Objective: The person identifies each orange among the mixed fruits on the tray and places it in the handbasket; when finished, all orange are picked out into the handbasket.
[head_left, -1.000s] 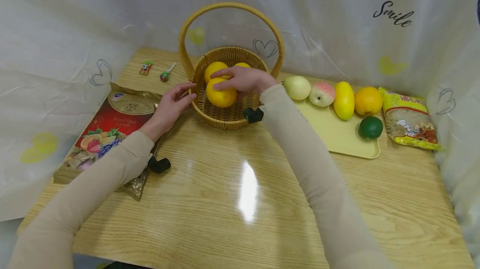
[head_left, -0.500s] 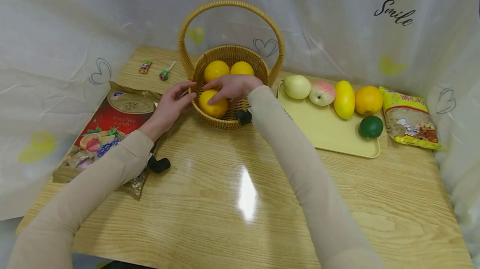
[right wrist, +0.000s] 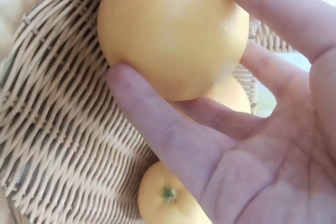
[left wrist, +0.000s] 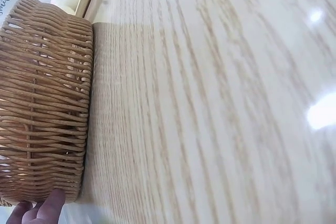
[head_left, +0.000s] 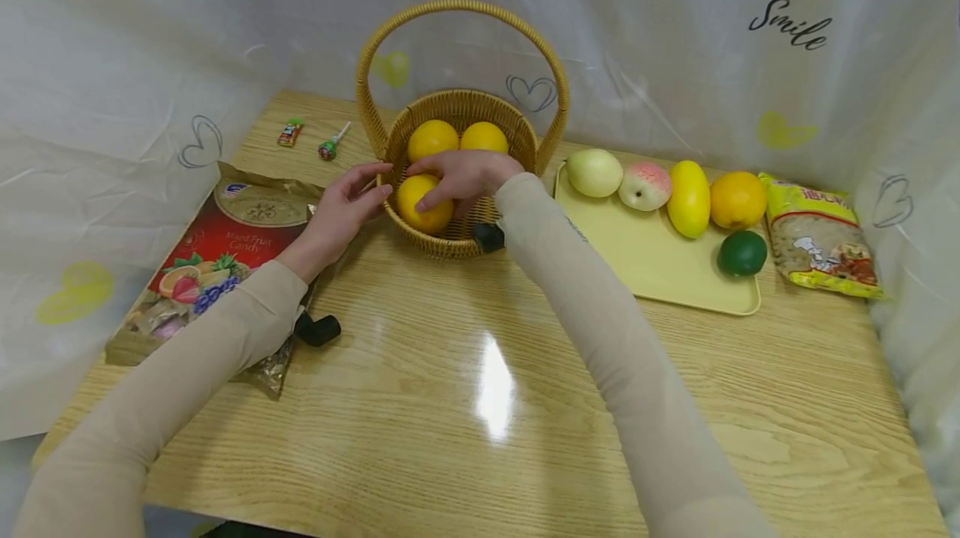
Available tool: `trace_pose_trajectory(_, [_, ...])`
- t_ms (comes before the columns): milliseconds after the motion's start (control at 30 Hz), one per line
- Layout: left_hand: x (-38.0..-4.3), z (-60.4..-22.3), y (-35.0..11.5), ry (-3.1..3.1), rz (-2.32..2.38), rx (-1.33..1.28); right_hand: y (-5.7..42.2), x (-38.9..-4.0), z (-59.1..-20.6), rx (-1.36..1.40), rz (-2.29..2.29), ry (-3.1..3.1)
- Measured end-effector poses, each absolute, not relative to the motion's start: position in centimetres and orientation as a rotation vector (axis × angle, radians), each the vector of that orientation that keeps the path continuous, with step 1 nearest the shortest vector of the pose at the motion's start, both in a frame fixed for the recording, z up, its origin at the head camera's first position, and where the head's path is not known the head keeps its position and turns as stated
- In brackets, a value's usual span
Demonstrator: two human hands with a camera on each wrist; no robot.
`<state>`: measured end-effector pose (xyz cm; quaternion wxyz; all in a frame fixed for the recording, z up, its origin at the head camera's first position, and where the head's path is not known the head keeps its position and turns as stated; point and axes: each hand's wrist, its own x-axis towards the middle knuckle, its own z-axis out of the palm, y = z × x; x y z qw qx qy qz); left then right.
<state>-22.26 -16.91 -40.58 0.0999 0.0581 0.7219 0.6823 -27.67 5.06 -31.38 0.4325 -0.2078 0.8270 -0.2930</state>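
Note:
In the head view, my right hand (head_left: 472,173) is inside the wicker basket (head_left: 457,248), with thumb and fingers around an orange (head_left: 422,206) at the basket's front left. The right wrist view shows that orange (right wrist: 173,30) between the thumb and fingers. Two more oranges lie behind it, the left one (head_left: 433,140) and the right one (head_left: 484,137). My left hand (head_left: 337,213) touches the basket's left rim with its fingertips. In the left wrist view, its fingers (left wrist: 50,208) rest against the woven outer wall (left wrist: 44,108).
A yellow tray (head_left: 675,275) at right bears a pale green fruit (head_left: 594,173), a peach (head_left: 645,186), a yellow oval fruit (head_left: 687,198), an orange (head_left: 738,199) and a green fruit (head_left: 742,253). Beyond lies a snack bag (head_left: 821,238). A candy bag (head_left: 240,229), lollipop (head_left: 330,146) and wrapped sweet (head_left: 290,133) are left.
My right hand has moved the orange down and left within the basket, uncovering the orange at the back right. Over the last half second it has barely moved. The left hand stays at the rim.

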Motion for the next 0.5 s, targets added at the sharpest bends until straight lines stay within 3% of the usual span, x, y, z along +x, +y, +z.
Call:
trace_pose_trajectory(233, [-22.3, -40.7, -16.8, 2.138, 2.017, 0.176, 6.3, -26.5, -30.2, -0.702, -0.670, 2.199])
trace_pose_trajectory(500, [-21.8, -40.3, -16.8, 2.149, 2.015, 0.170, 9.5, -22.7, -29.6, -0.931, -0.736, 2.510])
